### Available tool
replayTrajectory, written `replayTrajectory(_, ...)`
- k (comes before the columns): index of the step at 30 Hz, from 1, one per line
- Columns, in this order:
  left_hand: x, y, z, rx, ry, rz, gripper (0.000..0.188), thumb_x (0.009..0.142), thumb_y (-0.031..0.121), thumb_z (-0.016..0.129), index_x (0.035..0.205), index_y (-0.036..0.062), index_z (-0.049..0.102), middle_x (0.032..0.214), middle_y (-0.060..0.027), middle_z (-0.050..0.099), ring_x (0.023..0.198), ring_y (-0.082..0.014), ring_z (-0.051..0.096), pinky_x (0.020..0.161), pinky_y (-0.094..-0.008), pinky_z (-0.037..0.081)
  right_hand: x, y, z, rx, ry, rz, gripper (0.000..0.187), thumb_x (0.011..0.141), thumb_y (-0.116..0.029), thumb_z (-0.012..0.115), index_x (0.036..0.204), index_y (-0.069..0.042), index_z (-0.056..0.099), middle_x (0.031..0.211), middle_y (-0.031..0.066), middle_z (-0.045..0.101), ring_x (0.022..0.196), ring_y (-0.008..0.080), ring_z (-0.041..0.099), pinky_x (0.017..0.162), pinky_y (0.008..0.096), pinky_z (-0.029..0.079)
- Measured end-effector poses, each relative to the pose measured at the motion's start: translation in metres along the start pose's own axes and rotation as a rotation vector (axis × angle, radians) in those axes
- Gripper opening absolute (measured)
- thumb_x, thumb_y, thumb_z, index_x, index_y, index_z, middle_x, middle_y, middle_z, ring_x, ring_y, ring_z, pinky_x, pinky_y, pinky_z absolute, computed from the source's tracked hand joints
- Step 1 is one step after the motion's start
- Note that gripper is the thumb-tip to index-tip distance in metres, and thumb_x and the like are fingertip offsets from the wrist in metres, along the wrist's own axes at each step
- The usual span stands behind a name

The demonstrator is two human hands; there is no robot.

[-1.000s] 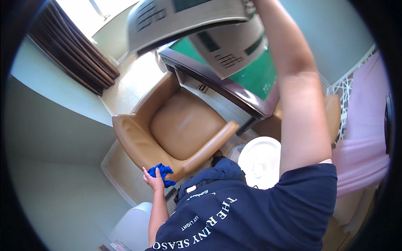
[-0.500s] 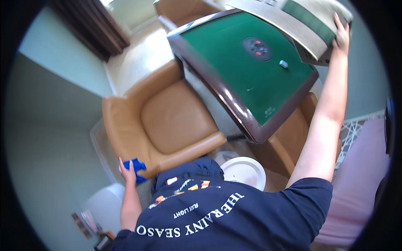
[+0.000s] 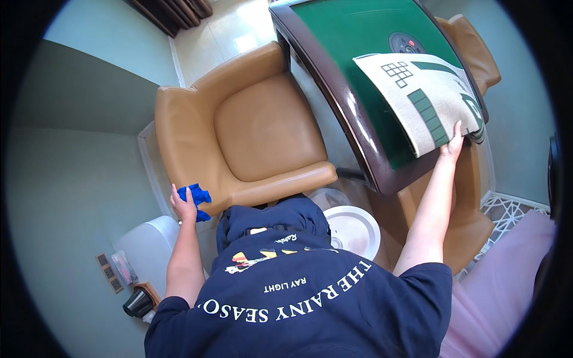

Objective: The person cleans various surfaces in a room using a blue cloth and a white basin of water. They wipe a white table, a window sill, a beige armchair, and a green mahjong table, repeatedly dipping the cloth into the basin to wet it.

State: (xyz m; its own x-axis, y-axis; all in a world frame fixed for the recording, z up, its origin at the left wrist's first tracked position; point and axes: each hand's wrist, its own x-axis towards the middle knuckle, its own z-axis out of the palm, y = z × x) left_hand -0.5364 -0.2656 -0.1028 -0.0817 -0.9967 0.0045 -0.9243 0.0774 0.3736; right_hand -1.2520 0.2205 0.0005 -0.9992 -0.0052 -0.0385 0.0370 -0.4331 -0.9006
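My right hand (image 3: 453, 145) is closed on the near edge of a cream tablecloth (image 3: 397, 98) with green bands and grid patterns. The tablecloth is spread at a slant over the right part of the mahjong table (image 3: 331, 27), which has a green felt top and a dark brown rim. Its right end is bunched or folded. Part of the table's round centre panel (image 3: 408, 43) shows beyond the cloth. At the left, my left hand (image 3: 184, 207) grips a crumpled blue rag (image 3: 196, 194) beside the back corner of a tan armchair (image 3: 265, 128).
A round white bin (image 3: 361, 230) stands at my feet. More tan chairs (image 3: 441, 224) flank the table. To the left are a white rounded unit (image 3: 152, 247) and a black cup (image 3: 138, 303). Pink fabric (image 3: 507, 268) and a white lattice rack (image 3: 513, 203) are at right.
My right hand has brought the tablecloth from above the table's far right corner down over its right part, now covering a small object there. The rag stays in my left hand. My view has shifted.
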Motion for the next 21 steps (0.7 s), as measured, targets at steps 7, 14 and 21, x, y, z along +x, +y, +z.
replayTrajectory(7, -0.004, 0.01, -0.006, 0.01, 0.067, 0.011, 0.064, 0.094, 0.041, 0.064, 0.15, 0.0189, 0.043, 0.141, -0.0178, 0.049, 0.125, -0.0386, 0.052, 0.106, -0.0482, 0.042, -0.113, 0.046, -0.031, -0.204, 0.333, 0.166, 0.056, 0.097, -0.02, 0.067, 0.143, 0.004, 0.045, 0.141, 0.0146, 0.055, 0.125, 0.0296, 0.056, 0.105, 0.043, 0.048)
replayTrajectory(14, -0.005, 0.008, -0.003, 0.004, 0.053, 0.025, 0.066, 0.095, 0.043, 0.062, 0.152, 0.0176, 0.041, 0.142, -0.0171, 0.049, 0.128, -0.0383, 0.049, 0.107, -0.0477, 0.041, -0.175, 0.082, 0.041, -1.452, 0.705, 0.056, 0.089, 0.083, -0.019, 0.074, 0.155, -0.008, 0.023, 0.155, 0.024, 0.025, 0.141, 0.0446, 0.031, 0.113, 0.0559, 0.031)
replayTrajectory(21, 0.0, 0.009, -0.001, -0.119, 0.037, 0.112, 0.068, 0.098, 0.045, 0.06, 0.152, 0.0095, 0.039, 0.145, -0.0256, 0.044, 0.134, -0.0428, 0.043, 0.11, -0.0488, 0.037, -0.322, 0.204, 0.245, -1.025, -0.839, -0.51, 0.046, 0.08, -0.004, 0.072, 0.125, -0.008, 0.064, 0.132, 0.0228, 0.058, 0.129, 0.043, 0.049, 0.109, 0.0488, 0.04)
